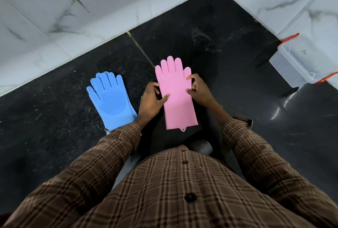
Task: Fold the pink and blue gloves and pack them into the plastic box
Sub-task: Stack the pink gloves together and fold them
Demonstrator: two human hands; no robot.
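Head view shows the pink glove lying flat on the black floor, fingertips away from the person, cuff toward them. The left hand pinches its left edge, thumb on top; the right hand pinches the right edge near the little finger, fingers curled round the rim. It looks like soft, floppy rubber, light and likely a bit grippy, so it should fold best when taken at both edges and brought fingertips to cuff. The blue glove lies flat just left, untouched. The plastic box stands well apart at right, open, against the marble wall.
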